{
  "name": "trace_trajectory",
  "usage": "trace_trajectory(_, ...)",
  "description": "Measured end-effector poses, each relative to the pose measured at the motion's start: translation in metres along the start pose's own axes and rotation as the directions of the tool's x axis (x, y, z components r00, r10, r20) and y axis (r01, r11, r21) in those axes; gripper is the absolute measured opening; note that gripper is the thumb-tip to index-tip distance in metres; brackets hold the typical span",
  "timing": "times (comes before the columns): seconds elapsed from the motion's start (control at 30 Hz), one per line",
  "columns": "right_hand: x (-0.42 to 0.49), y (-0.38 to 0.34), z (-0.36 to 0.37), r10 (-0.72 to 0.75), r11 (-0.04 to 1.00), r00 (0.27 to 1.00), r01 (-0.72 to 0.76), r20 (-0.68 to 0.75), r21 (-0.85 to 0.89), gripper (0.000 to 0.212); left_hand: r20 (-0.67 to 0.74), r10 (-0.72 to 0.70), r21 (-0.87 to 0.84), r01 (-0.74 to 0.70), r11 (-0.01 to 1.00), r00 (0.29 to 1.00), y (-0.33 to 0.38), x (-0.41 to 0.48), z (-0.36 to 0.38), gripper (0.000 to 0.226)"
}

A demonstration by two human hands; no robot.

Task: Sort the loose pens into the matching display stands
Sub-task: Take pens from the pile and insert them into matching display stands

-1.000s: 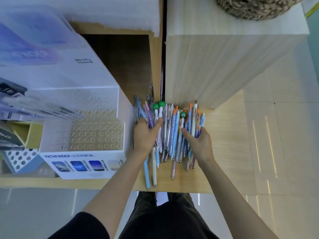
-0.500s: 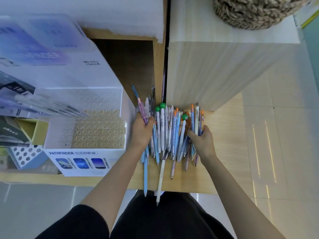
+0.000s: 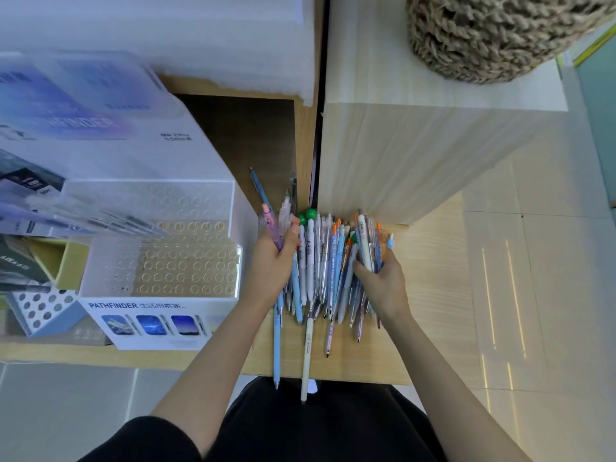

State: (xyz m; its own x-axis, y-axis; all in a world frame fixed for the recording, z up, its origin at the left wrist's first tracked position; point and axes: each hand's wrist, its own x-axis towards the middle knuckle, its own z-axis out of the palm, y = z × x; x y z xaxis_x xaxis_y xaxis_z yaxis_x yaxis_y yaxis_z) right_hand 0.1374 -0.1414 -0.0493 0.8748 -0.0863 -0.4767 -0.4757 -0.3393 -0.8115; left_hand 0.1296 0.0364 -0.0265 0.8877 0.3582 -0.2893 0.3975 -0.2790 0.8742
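Nearest me, a long blue pen (image 3: 276,345) and a white pen (image 3: 306,358) overhang the pale wooden bench (image 3: 433,295). My left hand (image 3: 271,265) curls around a purple pen (image 3: 270,228). My right hand (image 3: 383,281) grips several from the multicoloured loose pen pile (image 3: 320,261). Beside the pile, to its left, stands a clear perforated acrylic display stand (image 3: 186,271).
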Motion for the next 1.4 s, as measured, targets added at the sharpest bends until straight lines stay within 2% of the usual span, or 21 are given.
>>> trace_trajectory(0.13, -0.003, 0.0, 0.0, -0.02, 1.0, 0.999, 0.02, 0.035, -0.02, 0.014, 0.014, 0.144, -0.055, -0.143, 0.988, 0.99, 0.026, -0.004, -0.006, 0.015)
trace_trajectory(0.23, -0.008, -0.005, -0.006, -0.034, 0.999, 0.995, 0.033, 0.091, 0.012, 0.011, 0.094, 0.182, -0.078, -0.175, 0.981, 0.979, 0.036, -0.004, -0.011, 0.013)
trace_trajectory(0.3, -0.011, -0.01, -0.011, -0.028, 0.998, 0.989, 0.019, 0.148, 0.065, 0.007, 0.21, 0.102, -0.084, -0.086, 0.993, 0.972, 0.033, -0.003, -0.009, 0.011)
trace_trajectory(0.37, -0.014, -0.014, -0.014, -0.022, 0.992, 0.98, -0.003, 0.196, 0.125, 0.015, 0.278, -0.044, -0.1, 0.074, 0.992, 0.96, 0.028, -0.006, -0.003, 0.006)
trace_trajectory(0.4, -0.016, -0.016, -0.015, -0.021, 0.988, 0.976, -0.013, 0.215, 0.156, 0.02, 0.293, -0.119, -0.128, 0.162, 0.978, 0.949, 0.023, -0.008, 0.001, 0.015)
trace_trajectory(0.47, -0.02, -0.02, -0.017, -0.022, 0.974, 0.973, -0.031, 0.229, 0.224, 0.027, 0.358, -0.249, -0.232, 0.344, 0.91, 0.9, 0.018, -0.014, 0.006, 0.018)
trace_trajectory(0.53, -0.025, -0.022, -0.018, -0.017, 0.964, 0.974, -0.045, 0.228, 0.263, 0.03, 0.452, -0.294, -0.28, 0.447, 0.85, 0.842, 0.019, -0.024, 0.006, 0.019)
trace_trajectory(0.63, -0.031, -0.023, -0.02, 0.005, 0.937, 0.968, -0.092, 0.251, 0.336, 0.018, 0.551, -0.319, -0.282, 0.532, 0.798, 0.771, 0.013, -0.04, 0.003, 0.041)
trace_trajectory(0.73, -0.036, -0.024, -0.019, 0.057, 0.91, 0.957, -0.167, 0.283, 0.38, 0.005, 0.554, -0.358, -0.277, 0.572, 0.772, 0.752, 0.007, -0.056, 0.0, 0.091)
trace_trajectory(0.77, -0.039, -0.025, -0.018, 0.065, 0.906, 0.955, -0.178, 0.29, 0.383, 0.004, 0.56, -0.362, -0.281, 0.582, 0.763, 0.745, 0.007, -0.057, -0.001, 0.099)
trace_trajectory(0.87, -0.044, -0.024, -0.011, 0.075, 0.897, 0.951, -0.196, 0.3, 0.398, 0.007, 0.591, -0.313, -0.31, 0.568, 0.762, 0.743, 0.008, -0.061, -0.007, 0.057)
trace_trajectory(0.93, -0.045, -0.024, -0.01, 0.068, 0.897, 0.951, -0.191, 0.301, 0.399, 0.005, 0.598, -0.326, -0.271, 0.568, 0.777, 0.732, 0.004, -0.064, -0.007, 0.063)
trace_trajectory(0.97, -0.046, -0.025, -0.01, 0.065, 0.897, 0.948, -0.192, 0.312, 0.397, 0.006, 0.602, -0.31, -0.278, 0.557, 0.783, 0.736, 0.001, -0.067, -0.008, 0.056)
trace_trajectory(1.03, -0.048, -0.025, -0.01, 0.074, 0.891, 0.937, -0.216, 0.341, 0.4, 0.012, 0.61, -0.288, -0.311, 0.557, 0.77, 0.739, 0.0, -0.071, -0.007, 0.033)
trace_trajectory(1.1, -0.049, -0.024, -0.01, 0.089, 0.897, 0.927, -0.234, 0.365, 0.375, 0.028, 0.575, -0.302, -0.339, 0.557, 0.758, 0.761, 0.004, -0.072, -0.004, 0.037)
trace_trajectory(1.17, -0.051, -0.032, -0.008, 0.127, 0.899, 0.916, -0.268, 0.38, 0.346, 0.072, 0.514, -0.288, -0.373, 0.514, 0.773, 0.808, 0.011, -0.069, -0.001, 0.044)
trace_trajectory(1.2, -0.051, -0.035, -0.007, 0.139, 0.886, 0.909, -0.291, 0.394, 0.36, 0.097, 0.485, -0.281, -0.375, 0.487, 0.789, 0.829, 0.019, -0.067, 0.0, 0.039)
trace_trajectory(1.23, -0.051, -0.039, -0.007, 0.144, 0.867, 0.901, -0.314, 0.408, 0.387, 0.109, 0.469, -0.27, -0.364, 0.462, 0.809, 0.841, 0.022, -0.063, 0.002, 0.03)
trace_trajectory(1.3, -0.053, -0.052, -0.006, 0.168, 0.813, 0.878, -0.38, 0.448, 0.44, 0.097, 0.453, -0.249, -0.341, 0.424, 0.839, 0.856, 0.034, -0.059, 0.003, 0.023)
trace_trajectory(1.37, -0.052, -0.061, -0.006, 0.16, 0.754, 0.862, -0.421, 0.481, 0.504, 0.076, 0.454, -0.282, -0.303, 0.445, 0.843, 0.845, 0.047, -0.06, 0.002, 0.064)
trace_trajectory(1.4, -0.051, -0.063, -0.006, 0.137, 0.729, 0.85, -0.434, 0.509, 0.529, 0.079, 0.47, -0.319, -0.267, 0.477, 0.837, 0.823, 0.052, -0.061, -0.001, 0.08)
